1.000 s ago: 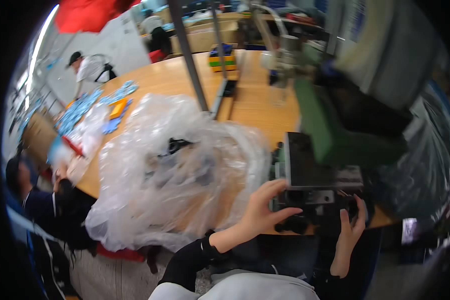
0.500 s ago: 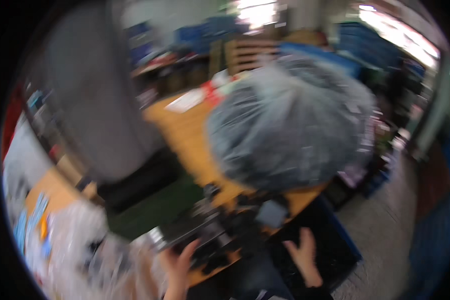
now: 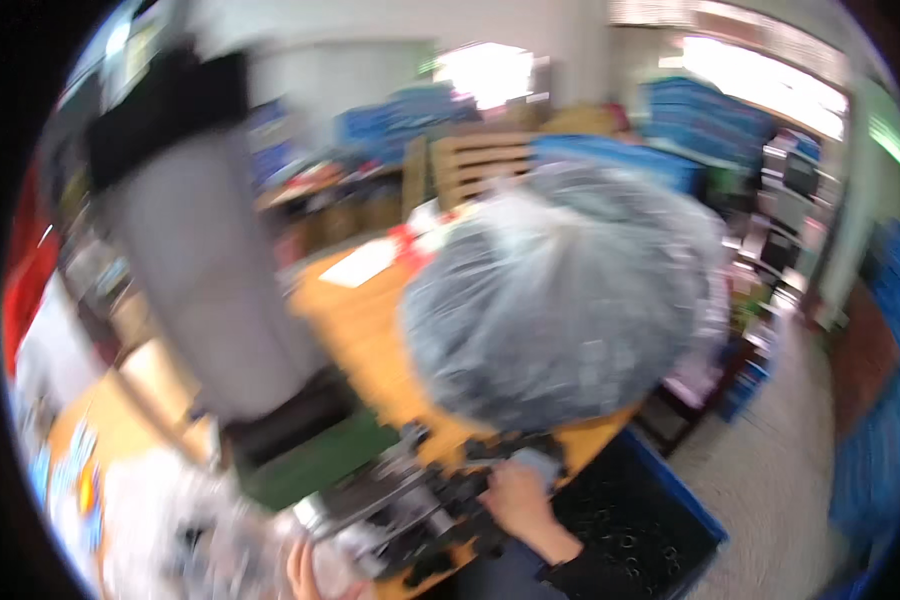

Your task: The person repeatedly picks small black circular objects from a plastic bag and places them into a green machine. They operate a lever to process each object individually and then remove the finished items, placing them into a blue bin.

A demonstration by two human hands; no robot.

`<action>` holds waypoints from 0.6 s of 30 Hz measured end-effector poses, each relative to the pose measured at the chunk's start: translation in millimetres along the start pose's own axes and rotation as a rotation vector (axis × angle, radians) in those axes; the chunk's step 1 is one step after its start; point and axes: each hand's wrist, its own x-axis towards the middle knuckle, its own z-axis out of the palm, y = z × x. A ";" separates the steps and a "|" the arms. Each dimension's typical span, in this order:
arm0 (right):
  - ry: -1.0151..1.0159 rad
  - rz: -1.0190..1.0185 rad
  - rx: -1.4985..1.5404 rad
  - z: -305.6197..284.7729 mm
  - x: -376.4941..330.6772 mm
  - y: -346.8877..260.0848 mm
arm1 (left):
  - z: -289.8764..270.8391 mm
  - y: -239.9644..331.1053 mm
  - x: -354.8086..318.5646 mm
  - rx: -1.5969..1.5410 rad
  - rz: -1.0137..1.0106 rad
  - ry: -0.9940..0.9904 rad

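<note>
Along the near edge of the orange-brown wooden tabletop (image 3: pixel 370 345), small lumpy black parts (image 3: pixel 452 488) lie by the right hand (image 3: pixel 523 508), fingers bent, any grip blurred; the left hand (image 3: pixel 302 572) I can't tell. A hurried sweep could spill parts off that edge.

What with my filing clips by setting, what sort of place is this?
Likely a small workshop or factory floor: a tall machine stands by small dark parts on a table, with a big stuffed plastic bag beyond the parts.
</note>
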 end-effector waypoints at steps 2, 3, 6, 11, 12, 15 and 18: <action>-0.008 -0.010 0.004 -10.1 2.6 -16.5 | -27.2 -15.3 -8.5 0.059 -0.175 -0.012; 0.085 -0.034 0.074 -18.1 -9.1 -9.8 | -29.4 -25.4 -14.9 -0.034 -0.260 -0.005; -0.051 0.119 0.243 -7.5 -24.1 27.7 | -61.4 -69.6 -30.9 0.063 -0.293 0.103; 0.136 -0.262 0.330 -47.4 -15.1 -60.1 | -105.5 -148.6 -51.8 0.233 -0.508 0.244; 0.208 -0.397 0.349 -54.6 -11.2 -79.0 | -108.7 -164.8 -48.5 0.237 -0.556 0.231; 0.043 -0.331 0.565 -51.7 -5.1 -106.8 | -110.7 -224.6 -38.4 0.302 -0.568 0.140; -0.008 -0.190 0.802 -35.9 9.5 -119.6 | -93.5 -286.7 -14.3 0.338 -0.362 0.010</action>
